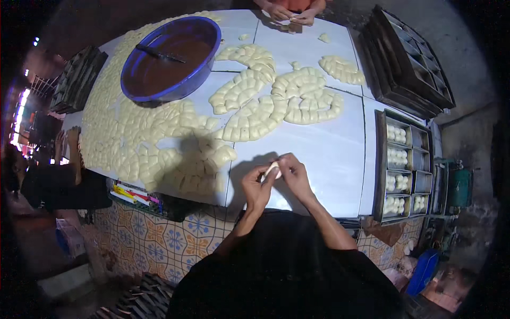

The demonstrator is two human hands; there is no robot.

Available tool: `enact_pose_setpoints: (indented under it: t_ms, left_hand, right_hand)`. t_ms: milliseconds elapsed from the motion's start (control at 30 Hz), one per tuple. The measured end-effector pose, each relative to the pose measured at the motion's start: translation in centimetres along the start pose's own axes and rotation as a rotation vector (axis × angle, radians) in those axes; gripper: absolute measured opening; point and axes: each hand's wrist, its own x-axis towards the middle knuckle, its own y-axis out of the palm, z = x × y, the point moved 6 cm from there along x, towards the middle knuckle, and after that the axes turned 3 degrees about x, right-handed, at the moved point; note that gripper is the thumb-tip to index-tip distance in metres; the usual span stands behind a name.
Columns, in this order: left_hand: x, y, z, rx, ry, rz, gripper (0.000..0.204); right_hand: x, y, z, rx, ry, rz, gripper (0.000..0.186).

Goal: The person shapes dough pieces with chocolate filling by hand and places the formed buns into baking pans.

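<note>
Two hands share one piece of dough [273, 168], held just above the table [340, 151] near its front edge. Both forearms reach forward and converge; the left hand [256, 183] grips it between thumb and fingers, the right hand [293, 173] pinches its right side. Fingers hide its long axis and direction. One blue bowl [197, 85] stands farther left; five pan compartments at right hold dough balls [397, 157].

Left hand [257, 187] holds dough piece [273, 169], right hand [295, 177] against it, over white bench [340, 154]; blue basin [190, 86] and dough rows [256, 125] farther back, divided tray [422, 161] at right.
</note>
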Motion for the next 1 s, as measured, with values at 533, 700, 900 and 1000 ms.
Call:
enact_pose_setpoints:
  t_ms: [533, 700, 900, 1000]
  left_hand:
    - [14.1, -3.2, -3.7, -0.672, 0.038, 0.415, 0.102]
    - [31.5, -12.6, -16.3, 0.634, 0.430, -0.241, 0.059]
    - [40.3, -14.4, -10.4, 0.877, -0.011, 0.026, 0.090]
    - [39.9, -15.7, -7.9, 0.779, -0.305, 0.157, 0.100]
  right_hand:
    - [3.1, 1.1, 0.3, 0.258, -0.079, 0.312, 0.113]
    - [2.7, 0.2, -0.5, 0.345, -0.085, 0.158, 0.083]
    - [3.8, 0.6, -2.4, 0.424, -0.156, 0.170, 0.060]
    - [4.4, 0.6, -1.6, 0.393, -0.079, 0.192, 0.056]
